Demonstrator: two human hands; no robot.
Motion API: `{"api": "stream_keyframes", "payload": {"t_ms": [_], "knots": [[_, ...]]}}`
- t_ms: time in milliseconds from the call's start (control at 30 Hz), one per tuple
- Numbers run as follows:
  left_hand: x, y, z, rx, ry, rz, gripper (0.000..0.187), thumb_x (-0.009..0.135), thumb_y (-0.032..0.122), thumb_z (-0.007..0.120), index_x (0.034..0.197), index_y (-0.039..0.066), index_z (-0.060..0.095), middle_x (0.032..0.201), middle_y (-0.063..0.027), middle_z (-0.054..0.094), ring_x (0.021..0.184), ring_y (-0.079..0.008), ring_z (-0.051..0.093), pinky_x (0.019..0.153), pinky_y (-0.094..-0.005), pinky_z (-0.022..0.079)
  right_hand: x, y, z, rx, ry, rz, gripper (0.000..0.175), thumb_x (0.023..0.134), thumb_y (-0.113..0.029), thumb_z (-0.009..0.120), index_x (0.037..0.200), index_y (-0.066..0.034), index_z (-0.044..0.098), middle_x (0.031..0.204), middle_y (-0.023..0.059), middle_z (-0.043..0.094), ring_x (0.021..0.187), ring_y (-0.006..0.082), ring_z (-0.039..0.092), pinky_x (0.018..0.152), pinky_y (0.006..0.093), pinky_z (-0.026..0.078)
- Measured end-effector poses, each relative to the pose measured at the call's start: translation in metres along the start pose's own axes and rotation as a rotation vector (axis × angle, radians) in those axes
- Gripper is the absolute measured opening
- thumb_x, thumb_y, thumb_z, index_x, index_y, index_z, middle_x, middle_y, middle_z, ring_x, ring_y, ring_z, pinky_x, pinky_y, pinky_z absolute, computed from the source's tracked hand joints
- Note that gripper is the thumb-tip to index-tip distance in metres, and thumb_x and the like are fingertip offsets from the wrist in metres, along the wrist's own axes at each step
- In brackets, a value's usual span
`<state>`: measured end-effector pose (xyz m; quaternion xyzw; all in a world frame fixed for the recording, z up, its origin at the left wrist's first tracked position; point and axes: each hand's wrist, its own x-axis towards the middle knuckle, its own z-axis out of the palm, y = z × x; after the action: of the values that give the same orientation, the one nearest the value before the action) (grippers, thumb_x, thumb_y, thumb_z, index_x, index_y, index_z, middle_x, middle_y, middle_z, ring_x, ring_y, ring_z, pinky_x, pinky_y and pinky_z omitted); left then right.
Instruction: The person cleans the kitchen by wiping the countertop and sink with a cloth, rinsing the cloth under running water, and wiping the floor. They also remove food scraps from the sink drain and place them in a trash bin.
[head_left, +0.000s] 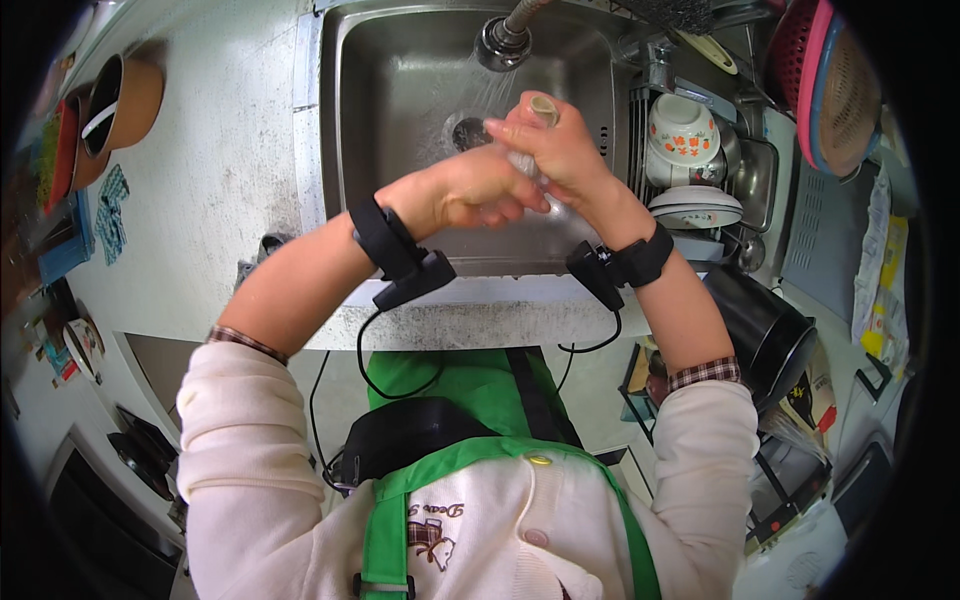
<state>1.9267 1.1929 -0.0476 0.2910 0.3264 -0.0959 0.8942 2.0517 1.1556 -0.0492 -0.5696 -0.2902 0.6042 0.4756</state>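
Note:
Both hands grip one pale wet cloth (524, 163) over a stainless steel sink (405, 97). My left hand (480, 187) is closed around its lower part, palm side partly in view. My right hand (566, 146) clenches the upper part, and a folded end of the cloth pokes out above the fist. Water runs in thin streams from a round faucet head (504, 45) just above the hands. The drain (471, 135) shows behind them, partly covered by the fingers. Each wrist wears a black strap with a small cabled device.
Right of the sink, a dish rack holds a white patterned bowl (682, 131) and stacked plates (696, 204). Colanders (840, 97) hang at the upper right. On the left counter are a brown pot (139, 103) and a checked cloth (112, 214). A black cylindrical container (757, 330) stands at the right.

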Motion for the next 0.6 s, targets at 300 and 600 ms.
{"api": "stream_keyframes", "payload": {"t_ms": [300, 600], "knots": [[0.036, -0.021, -0.007, 0.992, 0.395, 0.405, 0.016, 0.069, 0.015, 0.059, 0.077, 0.001, 0.060, 0.066, -0.0163, 0.061, 0.055, -0.0322, 0.058, 0.048, -0.0403, 0.045, 0.008, 0.022, 0.013, 0.110, 0.335, -0.001, 0.038, 0.072, 0.005, 0.064, 0.055, -0.0117, 0.034, 0.056, -0.0046, 0.038, 0.050, 0.0064, 0.034, 0.045, 0.0256, 0.029], [0.056, -0.055, -0.015, 1.103, 0.704, 0.549, 0.024, 0.074, 0.024, 0.056, 0.078, 0.002, 0.063, 0.076, -0.0204, 0.063, 0.074, -0.0351, 0.063, 0.065, -0.0404, 0.051, 0.002, 0.031, 0.020, 0.213, 0.654, 0.016, 0.031, 0.072, 0.008, 0.057, 0.058, -0.0093, 0.036, 0.055, 0.0013, 0.044, 0.047, 0.0119, 0.044, 0.042, 0.0277, 0.033]]}}
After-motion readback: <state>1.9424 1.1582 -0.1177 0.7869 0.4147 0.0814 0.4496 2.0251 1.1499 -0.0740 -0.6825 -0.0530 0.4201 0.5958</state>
